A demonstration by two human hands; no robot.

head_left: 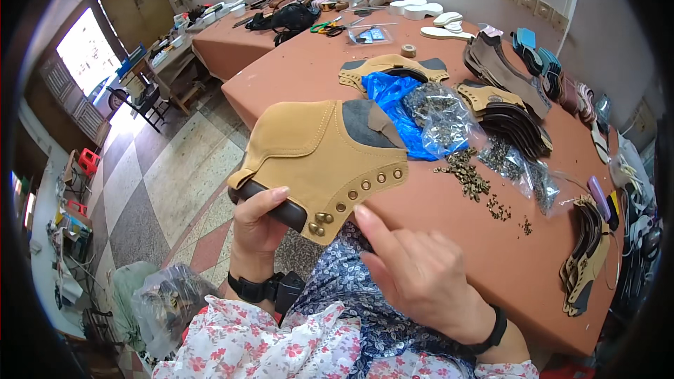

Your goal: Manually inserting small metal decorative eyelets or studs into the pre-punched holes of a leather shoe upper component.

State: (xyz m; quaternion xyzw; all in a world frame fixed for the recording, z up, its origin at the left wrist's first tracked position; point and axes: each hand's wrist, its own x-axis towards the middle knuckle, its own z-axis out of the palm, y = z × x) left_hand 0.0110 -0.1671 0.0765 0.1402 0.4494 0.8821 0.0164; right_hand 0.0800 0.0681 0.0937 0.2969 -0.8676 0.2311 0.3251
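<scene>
A tan shoe upper [302, 144] with a dark grey suede patch hangs in front of me, over my lap. My left hand [260, 214] grips it by the dark brown padded collar [277, 203], thumb on top. Along its lower right edge runs a row of round metal eyelets [365, 185], with several brass lace hooks [321, 223] at the bottom end. The stretched index finger of my right hand [418, 263] reaches the upper's edge beside the lowest eyelets. Its other fingers are partly curled, and I see nothing held in them.
On the brown-covered table [519, 260], loose brass fittings [467, 175] lie beside a clear bag of hardware [449, 116] and a blue plastic bag [393, 95]. Stacked uppers [512, 123] sit behind, more [586, 260] at right. White soles [418, 8] line the back.
</scene>
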